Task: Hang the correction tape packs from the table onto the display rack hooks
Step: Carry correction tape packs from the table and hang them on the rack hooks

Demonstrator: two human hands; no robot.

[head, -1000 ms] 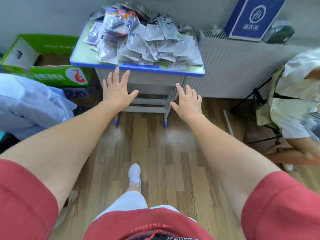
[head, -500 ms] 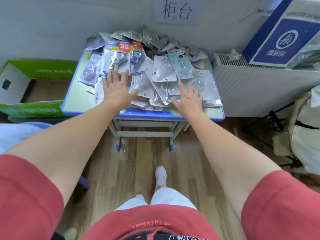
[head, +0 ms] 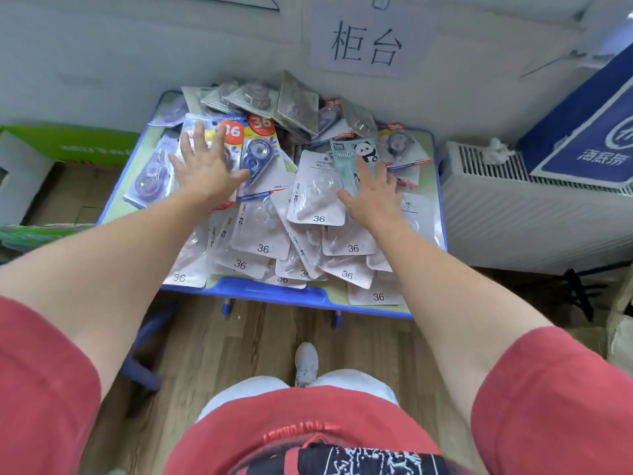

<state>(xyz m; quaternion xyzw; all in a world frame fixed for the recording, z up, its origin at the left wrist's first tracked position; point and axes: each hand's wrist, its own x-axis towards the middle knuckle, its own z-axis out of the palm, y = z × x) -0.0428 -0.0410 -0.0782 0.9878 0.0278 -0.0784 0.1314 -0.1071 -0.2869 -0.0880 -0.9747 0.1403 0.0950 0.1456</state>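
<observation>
Packs: pale correction tape packs marked 36, heaped on the tabletop.
My left hand: fingers spread over them.
My right hand: fingers spread over the panda pack.

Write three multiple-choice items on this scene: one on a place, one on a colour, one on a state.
1. Where does the panda pack lie?
A. on the floor
B. on the table, at the right hand's fingertips
C. on the radiator

2. What colour is the table's rim?
A. red
B. black
C. blue

3. How is the left hand?
A. open, fingers spread over the correction tape packs
B. curled round one pack
C. clenched in a fist

Answers: 1 B, the panda print shows just past the right fingers. 2 C, the front edge is blue. 3 A, its fingers are straight and apart.
</observation>
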